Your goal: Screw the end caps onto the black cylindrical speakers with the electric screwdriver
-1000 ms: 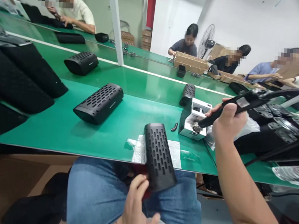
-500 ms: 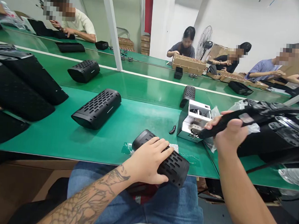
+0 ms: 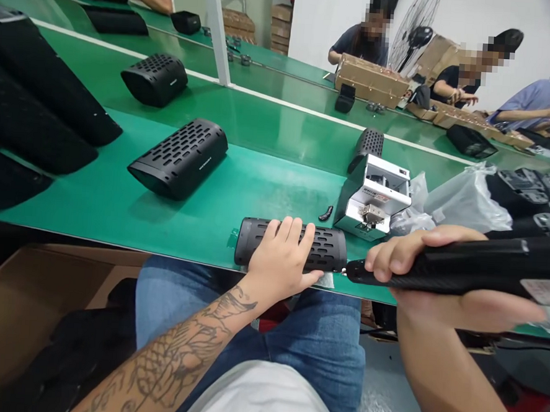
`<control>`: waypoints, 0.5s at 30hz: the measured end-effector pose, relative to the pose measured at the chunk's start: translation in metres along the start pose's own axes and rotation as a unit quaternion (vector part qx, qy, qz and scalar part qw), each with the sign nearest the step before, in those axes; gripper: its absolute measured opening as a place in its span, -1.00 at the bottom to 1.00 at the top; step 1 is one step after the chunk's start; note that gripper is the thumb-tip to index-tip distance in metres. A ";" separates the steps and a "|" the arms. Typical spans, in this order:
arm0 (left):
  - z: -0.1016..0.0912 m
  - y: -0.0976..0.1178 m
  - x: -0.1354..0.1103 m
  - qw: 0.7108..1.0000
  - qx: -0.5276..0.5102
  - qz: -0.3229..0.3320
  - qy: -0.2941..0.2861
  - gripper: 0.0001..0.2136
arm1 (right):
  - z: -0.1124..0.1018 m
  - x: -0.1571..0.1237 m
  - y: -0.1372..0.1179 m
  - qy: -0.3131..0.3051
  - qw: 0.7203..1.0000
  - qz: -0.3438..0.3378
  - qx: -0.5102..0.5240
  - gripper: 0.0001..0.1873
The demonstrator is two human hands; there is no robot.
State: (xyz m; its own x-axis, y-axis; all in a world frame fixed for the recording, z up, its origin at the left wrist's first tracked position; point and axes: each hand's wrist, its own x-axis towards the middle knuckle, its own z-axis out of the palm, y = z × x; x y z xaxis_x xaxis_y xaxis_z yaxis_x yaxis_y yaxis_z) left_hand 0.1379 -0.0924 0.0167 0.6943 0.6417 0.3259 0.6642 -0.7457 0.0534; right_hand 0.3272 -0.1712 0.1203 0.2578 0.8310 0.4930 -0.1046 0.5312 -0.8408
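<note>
My left hand holds a black slotted housing flat at the table's front edge, fingers over its top and thumb along the near side. In my right hand is a black electric screwdriver, held nearly level. Its tip points left at the housing's right end, where a small bright spot shows; whether that is a screw, I cannot tell. Just behind the screwdriver stands a white and black screw feeder. A small curved black piece lies left of the feeder.
More slotted housings sit on the green table. Tall black parts stand at the left, and clear plastic bags with black parts at the right. Co-workers sit across. A cardboard box is below left.
My right hand has brought the screwdriver from the feeder to the housing's right end. The housing has turned from slanted to roughly parallel with the table edge. The view has tilted down.
</note>
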 end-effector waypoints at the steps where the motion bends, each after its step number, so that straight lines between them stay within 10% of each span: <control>1: 0.000 0.000 0.000 1.000 -0.001 0.000 -0.002 -0.15 | 0.000 0.000 0.006 -0.001 1.000 0.000 0.000 -0.40; 15: -0.005 -0.001 0.001 0.999 -0.026 0.005 -0.033 -0.15 | 0.001 0.007 0.036 -0.019 0.999 0.010 0.025 -0.49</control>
State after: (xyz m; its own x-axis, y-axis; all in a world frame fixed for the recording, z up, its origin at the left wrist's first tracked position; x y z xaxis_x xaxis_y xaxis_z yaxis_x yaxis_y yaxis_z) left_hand 0.1372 -0.0919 0.0216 0.7180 0.6439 0.2644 0.6438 -0.7587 0.0996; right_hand 0.3247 -0.1462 0.0938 0.2189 0.8469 0.4847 -0.1574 0.5209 -0.8390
